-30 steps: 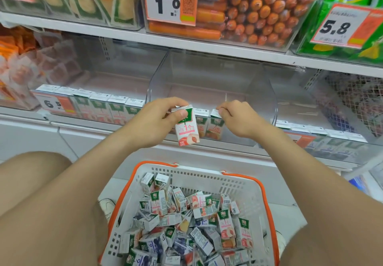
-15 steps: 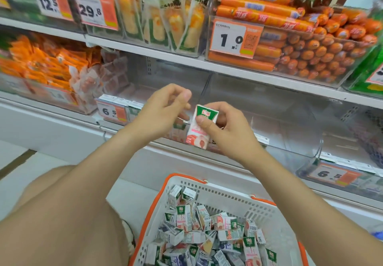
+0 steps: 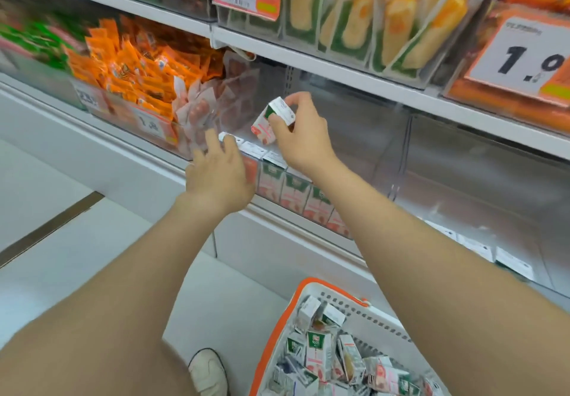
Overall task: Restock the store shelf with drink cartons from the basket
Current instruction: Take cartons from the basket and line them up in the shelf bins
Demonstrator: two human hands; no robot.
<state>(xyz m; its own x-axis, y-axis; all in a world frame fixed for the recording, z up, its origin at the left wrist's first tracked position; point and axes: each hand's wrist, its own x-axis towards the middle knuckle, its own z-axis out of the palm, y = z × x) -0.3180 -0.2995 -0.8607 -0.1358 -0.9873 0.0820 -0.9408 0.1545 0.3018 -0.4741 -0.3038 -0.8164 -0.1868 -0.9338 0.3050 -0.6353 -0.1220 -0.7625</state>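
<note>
Right grip point(image 3: 303, 139) pinches one drink carton point(image 3: 271, 117) between thumb and fingers. The carton is tilted, green top up, and sits just above the left end of the row of cartons point(image 3: 290, 192) already lined up at the front of the shelf point(image 3: 129, 148). Left grip point(image 3: 222, 173) is wide and holds nothing, with its fingers spread by the first carton tops. It's too blurry to say if they touch. The basket point(image 3: 274, 334) sits low on the right, white with an orange rim and piled with loose cartons point(image 3: 324, 355). Orange snack packs point(image 3: 129, 77) fill the next bin to the left.
</note>
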